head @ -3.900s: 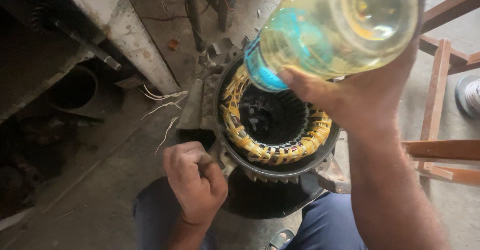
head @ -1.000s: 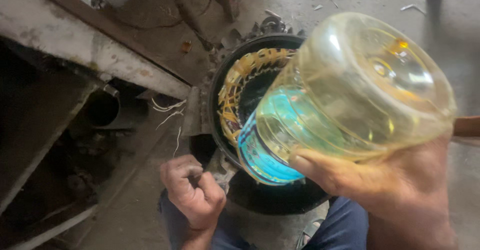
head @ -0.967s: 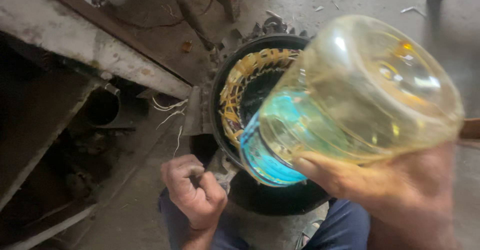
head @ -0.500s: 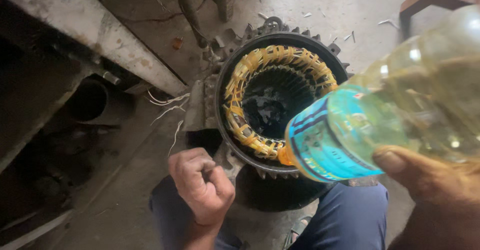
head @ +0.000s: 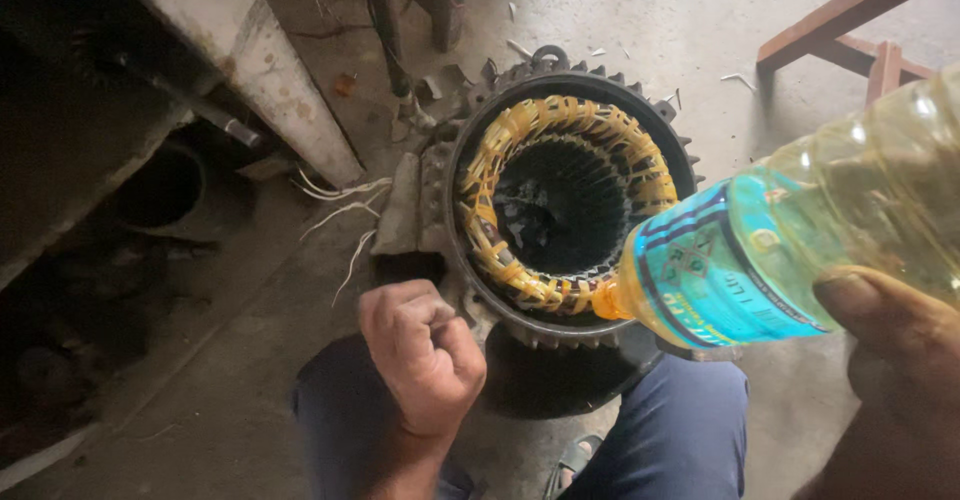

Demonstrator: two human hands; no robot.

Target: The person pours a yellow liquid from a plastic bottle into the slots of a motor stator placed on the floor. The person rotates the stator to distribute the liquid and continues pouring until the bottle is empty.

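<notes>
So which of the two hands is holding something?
The right hand grips the tilted bottle of yellow liquid; the left hand is a closed fist beside the motor stator.

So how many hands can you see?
2. The left hand is a closed fist just below the motor stator. The right hand, at the lower right edge, holds a tilted bottle of yellow liquid.

concrete floor (head: 700, 20) | wooden frame (head: 850, 20) top right | loose white wires (head: 335, 210) | concrete ledge (head: 250, 60)
</notes>
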